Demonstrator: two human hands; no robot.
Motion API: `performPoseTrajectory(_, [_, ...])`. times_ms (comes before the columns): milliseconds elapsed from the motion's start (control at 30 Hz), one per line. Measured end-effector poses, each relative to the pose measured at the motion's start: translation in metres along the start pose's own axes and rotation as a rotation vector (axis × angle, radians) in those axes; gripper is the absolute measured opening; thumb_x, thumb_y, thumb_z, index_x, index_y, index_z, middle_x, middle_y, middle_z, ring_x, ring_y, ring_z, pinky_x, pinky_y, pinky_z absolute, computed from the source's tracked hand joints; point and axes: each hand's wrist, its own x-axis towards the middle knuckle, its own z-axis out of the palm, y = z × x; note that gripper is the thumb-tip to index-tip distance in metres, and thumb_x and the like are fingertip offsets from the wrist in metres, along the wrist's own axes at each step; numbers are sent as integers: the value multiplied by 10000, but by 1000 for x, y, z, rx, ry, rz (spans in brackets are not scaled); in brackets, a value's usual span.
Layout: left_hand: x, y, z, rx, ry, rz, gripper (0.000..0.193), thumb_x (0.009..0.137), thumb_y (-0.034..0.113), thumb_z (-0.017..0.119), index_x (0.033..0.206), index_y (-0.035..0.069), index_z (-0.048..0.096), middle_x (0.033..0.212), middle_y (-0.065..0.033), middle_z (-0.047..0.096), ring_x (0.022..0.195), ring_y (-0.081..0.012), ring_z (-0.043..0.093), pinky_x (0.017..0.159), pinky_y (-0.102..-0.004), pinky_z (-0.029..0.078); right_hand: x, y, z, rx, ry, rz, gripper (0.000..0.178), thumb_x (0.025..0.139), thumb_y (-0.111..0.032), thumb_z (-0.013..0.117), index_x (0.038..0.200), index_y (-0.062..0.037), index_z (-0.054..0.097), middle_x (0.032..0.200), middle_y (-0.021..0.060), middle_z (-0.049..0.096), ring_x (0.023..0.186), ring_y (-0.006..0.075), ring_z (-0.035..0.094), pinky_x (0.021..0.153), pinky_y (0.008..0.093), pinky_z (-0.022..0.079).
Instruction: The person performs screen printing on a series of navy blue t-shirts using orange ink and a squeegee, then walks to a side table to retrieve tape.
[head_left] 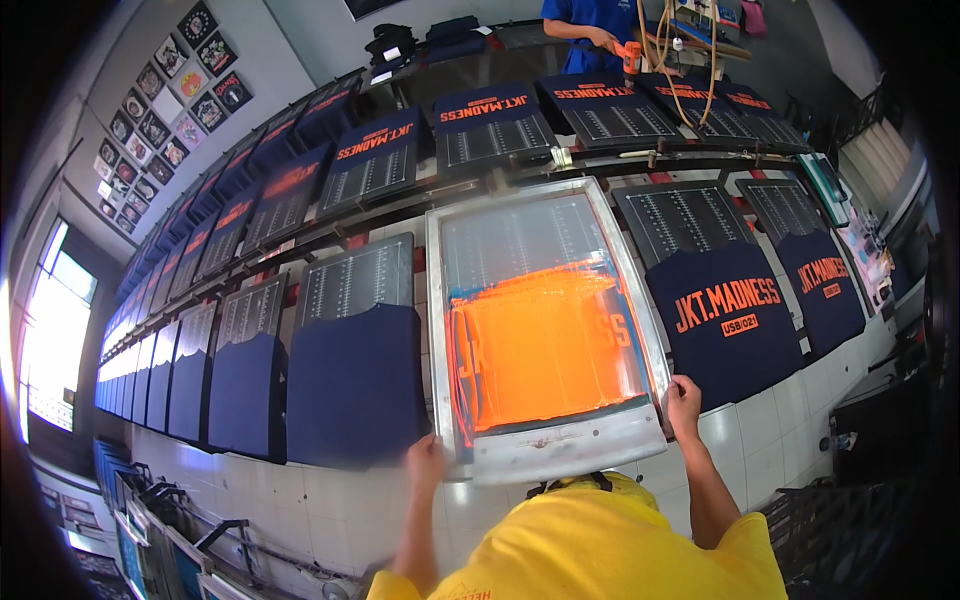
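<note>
A metal-edged screen printing frame (pixel 548 440) lies in front of me, slightly tilted to the left. Bright orange ink (pixel 545 350) is spread over its mesh, with the far part of the mesh still see-through. My left hand (pixel 425 460), a little blurred, is closed at the frame's near left corner. At the near right corner, my right hand (pixel 684 405) grips the frame's edge with bent fingers. Under the mesh, a platen with ruled markings shows faintly. To the left, an unprinted navy shirt (pixel 350 385) is laid on its platen; on the right is a navy shirt with orange print (pixel 730 320).
Rows of platens with navy shirts run off to the left. Behind a metal rail (pixel 390 200), a second row carries printed shirts. A person in a blue shirt (pixel 590 25) holds an orange heat gun (pixel 630 55) there. Folded dark garments (pixel 460 38) lie at the back.
</note>
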Motion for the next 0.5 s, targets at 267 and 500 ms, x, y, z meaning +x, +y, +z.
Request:
performPoseTrajectory(267, [14, -48, 19, -81, 208, 262, 251, 920, 174, 627, 940, -68, 694, 598, -49, 557, 623, -74, 461, 562, -330, 410, 2, 0, 5, 15, 7, 35, 160, 872, -46, 607, 969, 60, 677, 828, 139, 691, 766, 206, 642, 726, 322, 496])
performPoseTrajectory(500, [17, -40, 5, 121, -24, 15, 287, 909, 215, 631, 1024, -34, 716, 880, -231, 711, 828, -331, 718, 742, -389, 534, -1, 3, 1, 28, 8, 27, 157, 878, -55, 614, 967, 58, 676, 782, 116, 680, 722, 172, 628, 677, 311, 490])
